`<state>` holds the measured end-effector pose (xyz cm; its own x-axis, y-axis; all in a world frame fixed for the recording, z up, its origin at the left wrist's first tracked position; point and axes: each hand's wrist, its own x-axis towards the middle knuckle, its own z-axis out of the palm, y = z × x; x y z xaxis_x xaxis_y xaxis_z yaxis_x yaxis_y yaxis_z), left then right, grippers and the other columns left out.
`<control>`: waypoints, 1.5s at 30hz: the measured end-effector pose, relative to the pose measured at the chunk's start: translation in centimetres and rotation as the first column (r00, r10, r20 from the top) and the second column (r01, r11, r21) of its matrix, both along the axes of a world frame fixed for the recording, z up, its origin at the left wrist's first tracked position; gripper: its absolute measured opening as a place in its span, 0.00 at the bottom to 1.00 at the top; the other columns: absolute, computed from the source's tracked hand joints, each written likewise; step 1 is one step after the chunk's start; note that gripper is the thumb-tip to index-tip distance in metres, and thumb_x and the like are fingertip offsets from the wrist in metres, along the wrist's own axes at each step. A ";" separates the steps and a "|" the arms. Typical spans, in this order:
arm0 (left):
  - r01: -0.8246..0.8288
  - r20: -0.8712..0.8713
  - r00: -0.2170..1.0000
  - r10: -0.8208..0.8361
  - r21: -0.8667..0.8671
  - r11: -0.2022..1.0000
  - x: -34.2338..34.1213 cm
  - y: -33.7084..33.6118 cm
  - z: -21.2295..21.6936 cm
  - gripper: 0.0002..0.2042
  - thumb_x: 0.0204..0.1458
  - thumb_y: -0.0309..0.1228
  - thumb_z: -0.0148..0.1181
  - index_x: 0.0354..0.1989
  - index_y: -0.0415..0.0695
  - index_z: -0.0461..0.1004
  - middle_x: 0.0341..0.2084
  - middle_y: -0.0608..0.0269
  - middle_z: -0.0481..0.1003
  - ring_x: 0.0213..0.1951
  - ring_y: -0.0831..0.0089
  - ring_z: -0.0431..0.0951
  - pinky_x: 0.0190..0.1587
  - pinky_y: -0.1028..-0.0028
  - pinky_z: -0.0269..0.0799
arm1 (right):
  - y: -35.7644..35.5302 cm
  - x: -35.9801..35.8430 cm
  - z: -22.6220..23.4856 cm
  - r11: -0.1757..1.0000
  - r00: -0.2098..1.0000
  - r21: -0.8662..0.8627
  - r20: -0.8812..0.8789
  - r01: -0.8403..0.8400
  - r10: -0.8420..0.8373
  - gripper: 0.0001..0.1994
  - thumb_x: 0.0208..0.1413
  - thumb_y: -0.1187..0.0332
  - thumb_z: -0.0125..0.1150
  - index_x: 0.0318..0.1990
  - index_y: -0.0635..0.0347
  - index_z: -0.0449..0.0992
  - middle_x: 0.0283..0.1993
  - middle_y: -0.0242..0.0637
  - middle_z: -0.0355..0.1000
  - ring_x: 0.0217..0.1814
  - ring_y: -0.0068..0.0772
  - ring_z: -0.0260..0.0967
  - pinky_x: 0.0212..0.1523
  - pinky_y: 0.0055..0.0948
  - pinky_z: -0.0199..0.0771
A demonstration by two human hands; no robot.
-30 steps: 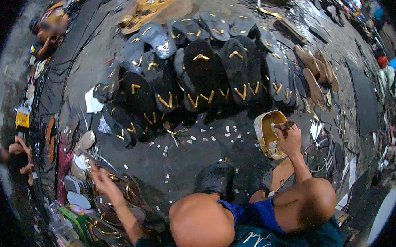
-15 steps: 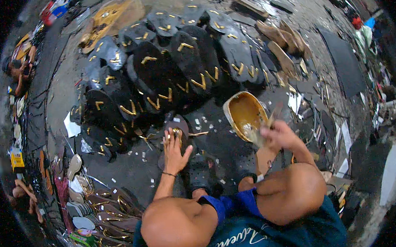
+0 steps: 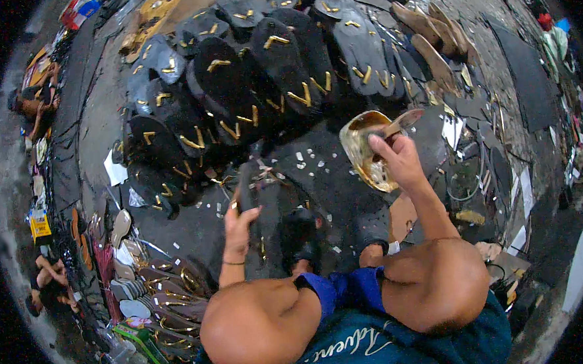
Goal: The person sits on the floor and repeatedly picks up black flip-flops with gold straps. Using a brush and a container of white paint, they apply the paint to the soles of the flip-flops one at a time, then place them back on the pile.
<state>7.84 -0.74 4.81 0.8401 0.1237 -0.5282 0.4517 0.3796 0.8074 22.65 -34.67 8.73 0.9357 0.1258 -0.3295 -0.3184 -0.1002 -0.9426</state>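
Sandal (image 3: 243, 184), dark and thin, stands edge-on in the left hand (image 3: 237, 232). I record that grip as closed around its near end, with the thumb on the right side. Lying low in this grip, it could twist or slip if its far end is knocked; I judge the one-ended hold to be the cause.

I find the right hand's (image 3: 401, 156) grip closed on a flat brown tool (image 3: 407, 119), against the right side of a cream tub (image 3: 353, 146) in my view. Whether the hand touches the rim, I cannot tell. Pressure there could tip the tub, and any residue on the tool could drip.

Pale scraps (image 3: 300, 156) lie on the floor between sandal and tub; they could stick to a wet face lowered among them.

As to condition, I see mostly the sandal's edge; blur and angle hide its faces, so I pass no finding on straps or finish. It is left of the tub, just short of the black soles (image 3: 220, 87) with gold fittings.
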 end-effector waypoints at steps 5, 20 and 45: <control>0.289 -0.086 0.920 -0.383 0.810 0.511 -3.3 -0.1 -2.9 0.33 0.50 0.35 0.65 0.63 0.33 0.62 0.66 0.40 0.56 0.71 0.50 0.47 0.71 0.58 0.39 | -2.8 0.6 -3.8 0.653 0.861 -0.753 0.382 0.081 0.335 0.12 0.55 0.65 0.65 0.41 0.65 0.77 0.39 0.44 0.78 0.39 0.33 0.76 0.40 0.30 0.75; 0.502 -0.156 0.849 -0.505 0.537 0.678 -6.2 2.1 -3.9 0.22 0.65 0.40 0.45 0.63 0.44 0.66 0.64 0.55 0.63 0.68 0.64 0.57 0.68 0.68 0.49 | -7.6 -5.0 1.7 0.431 0.956 -0.886 -0.042 -0.170 0.292 0.15 0.53 0.65 0.62 0.45 0.63 0.71 0.36 0.53 0.74 0.39 0.58 0.71 0.40 0.47 0.70; 0.141 0.332 0.943 0.007 -0.420 0.897 12.4 -6.0 4.4 0.24 0.64 0.45 0.37 0.58 0.42 0.68 0.48 0.56 0.76 0.47 0.63 0.78 0.51 0.65 0.75 | 9.7 3.1 7.3 0.923 0.496 -0.309 0.779 -0.229 0.384 0.15 0.43 0.78 0.67 0.42 0.56 0.79 0.42 0.37 0.77 0.44 0.40 0.74 0.45 0.35 0.71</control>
<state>20.20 -6.72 9.25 0.9686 -0.1170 -0.2193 0.2369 0.7009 0.6727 25.79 -24.93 15.99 0.7111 0.4834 0.5106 0.6549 -0.1912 -0.7311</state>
